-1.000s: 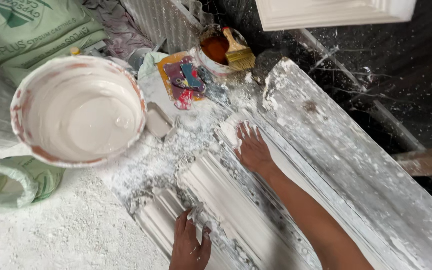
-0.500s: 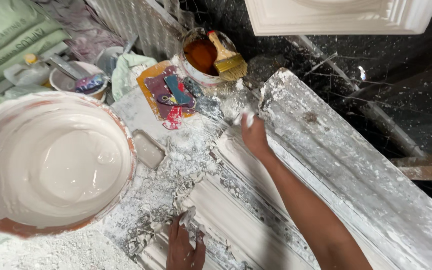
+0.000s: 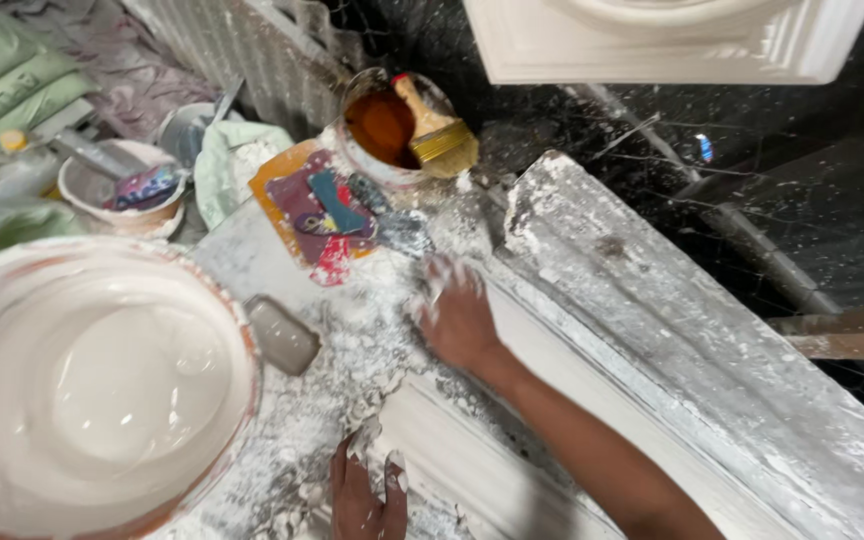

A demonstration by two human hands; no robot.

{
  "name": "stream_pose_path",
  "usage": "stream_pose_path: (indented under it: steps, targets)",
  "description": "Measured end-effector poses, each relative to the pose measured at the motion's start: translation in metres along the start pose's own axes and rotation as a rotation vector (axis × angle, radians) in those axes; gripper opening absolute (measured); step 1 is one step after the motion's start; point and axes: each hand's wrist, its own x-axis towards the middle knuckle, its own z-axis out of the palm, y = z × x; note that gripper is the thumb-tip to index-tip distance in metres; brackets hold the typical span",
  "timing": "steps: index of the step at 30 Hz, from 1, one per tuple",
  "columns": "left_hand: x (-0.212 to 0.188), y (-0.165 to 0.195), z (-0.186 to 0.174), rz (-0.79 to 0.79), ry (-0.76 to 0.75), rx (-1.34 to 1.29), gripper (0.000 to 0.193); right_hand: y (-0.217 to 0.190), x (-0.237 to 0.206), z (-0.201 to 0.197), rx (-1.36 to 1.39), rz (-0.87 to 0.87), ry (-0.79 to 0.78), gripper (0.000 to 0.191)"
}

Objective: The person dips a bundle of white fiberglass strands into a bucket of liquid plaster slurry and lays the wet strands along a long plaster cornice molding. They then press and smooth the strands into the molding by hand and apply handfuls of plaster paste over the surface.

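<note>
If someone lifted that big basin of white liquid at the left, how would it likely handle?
The basin looks well filled with white liquid, so probably heavy and prone to sloshing if tilted. Its rim is smeared white, so the grip may be slippery. Wide and low, it seems unlikely to tip.

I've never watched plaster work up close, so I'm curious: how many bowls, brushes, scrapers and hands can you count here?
Bowls: 3 (large white plaster bowl, small bowl, bowl of brown liquid)
Brushes: 1 (paintbrush)
Scrapers: 1 (orange scraper)
Hands: 2 (left hand, right hand)
Total: 7
</note>
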Motion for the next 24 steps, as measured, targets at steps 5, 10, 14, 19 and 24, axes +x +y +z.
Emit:
stream_pose_path:
  steps: [5,10,14,19,24]
  targets:
    - [0.004,0.017,0.018,0.071,-0.004,-0.027,0.05,0.008,-0.027,-0.006,-0.191,0.095,-0.143,0.083]
    - [0.009,0.022,0.03,0.097,-0.077,0.032,0.051,0.031,-0.028,-0.01,-0.106,0.177,-0.121,0.082]
    - [0.01,0.032,0.038,0.154,-0.123,0.017,0.046,0.02,-0.013,0.005,-0.036,0.272,-0.105,0.081]
    - [0.013,0.056,0.041,0.208,-0.152,0.036,0.052,0.041,-0.041,0.02,-0.019,0.318,-0.028,0.074]
    - [0.016,0.079,0.048,0.201,-0.197,0.082,0.059,0.136,-0.194,0.003,-0.127,0.354,-0.024,0.075]
